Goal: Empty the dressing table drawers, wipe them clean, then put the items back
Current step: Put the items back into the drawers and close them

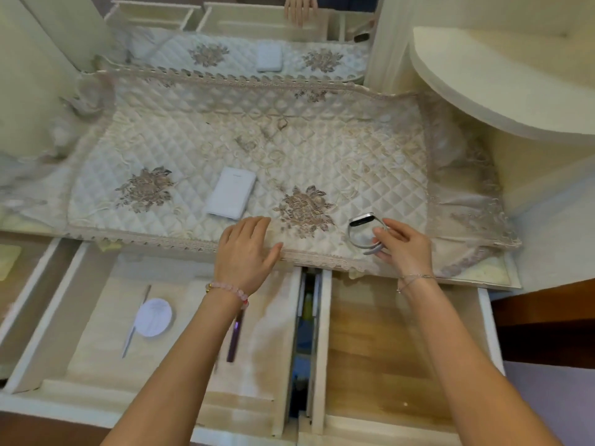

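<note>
Left hand (246,252) rests flat on the quilted desk cover (289,146), fingers loosely spread; right hand (404,249) fingers pinch a grey wristband (363,231) by its strap

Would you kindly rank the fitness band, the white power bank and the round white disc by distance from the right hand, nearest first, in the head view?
1. Fitness band: pinched by the right hand itself.
2. White power bank: on the quilted cloth, further left.
3. Round white disc: in the open drawer, far left and lower.
</note>
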The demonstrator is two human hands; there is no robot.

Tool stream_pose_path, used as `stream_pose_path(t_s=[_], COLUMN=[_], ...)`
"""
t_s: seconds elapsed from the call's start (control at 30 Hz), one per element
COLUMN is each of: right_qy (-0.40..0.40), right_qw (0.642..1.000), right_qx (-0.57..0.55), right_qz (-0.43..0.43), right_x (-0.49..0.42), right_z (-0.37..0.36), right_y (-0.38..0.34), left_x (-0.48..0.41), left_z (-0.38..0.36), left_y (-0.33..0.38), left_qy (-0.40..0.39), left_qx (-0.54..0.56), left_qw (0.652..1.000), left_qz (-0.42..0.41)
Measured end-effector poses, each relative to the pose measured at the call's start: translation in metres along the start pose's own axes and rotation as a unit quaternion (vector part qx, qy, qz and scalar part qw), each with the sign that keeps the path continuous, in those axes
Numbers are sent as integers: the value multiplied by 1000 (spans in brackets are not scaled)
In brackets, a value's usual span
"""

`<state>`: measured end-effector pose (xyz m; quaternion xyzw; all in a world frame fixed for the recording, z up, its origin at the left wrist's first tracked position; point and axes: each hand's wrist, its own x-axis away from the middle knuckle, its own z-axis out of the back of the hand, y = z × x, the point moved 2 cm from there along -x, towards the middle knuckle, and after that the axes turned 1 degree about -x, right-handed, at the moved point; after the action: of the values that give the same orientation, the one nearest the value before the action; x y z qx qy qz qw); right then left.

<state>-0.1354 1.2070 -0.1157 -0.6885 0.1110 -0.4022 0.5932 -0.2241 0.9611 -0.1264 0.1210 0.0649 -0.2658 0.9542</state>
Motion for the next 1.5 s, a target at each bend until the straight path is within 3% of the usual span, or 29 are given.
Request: stream_pose_path(t_s=[0.27,0.5,0.67,0.8,0.97,1.07,1.17,1.33,1.5], right_qy=[-24,-15,3,12,14,16,18,28,32], right_qw=[999,1000,999,999,999,999,999,998,998], right_qx=[-28,-23,-38,-44,-36,-37,-40,-49,-45], right_qz=[-1,-5,-8,-10,-14,-11,-9,-8,-11], right_x=[14,16,15,15,18,20,25,37,50], right_z=[-54,-61,-53,-47,-40,-35,-26,-3,33], right_y=[3,11,15,17,19,20,21,26,36], left_x=[-39,-80,-85,-88,-84,-74,-59,-20,23], left_z=[3,-11,-17,-17,-14,-12,-11,-9,-10], left_y=[-84,-101,-95,-92,-95,-95,-89,-45,17], left_qy=[-50,-117,-126,-134,-123,-138,-136,-109,-133], left_qx=[16,191,125,133,286,321,404,539,602], left_qw=[989,938,947,934,872,855,807,730,682], left_qz=[140,263,266,303,377,382,408,407,392])
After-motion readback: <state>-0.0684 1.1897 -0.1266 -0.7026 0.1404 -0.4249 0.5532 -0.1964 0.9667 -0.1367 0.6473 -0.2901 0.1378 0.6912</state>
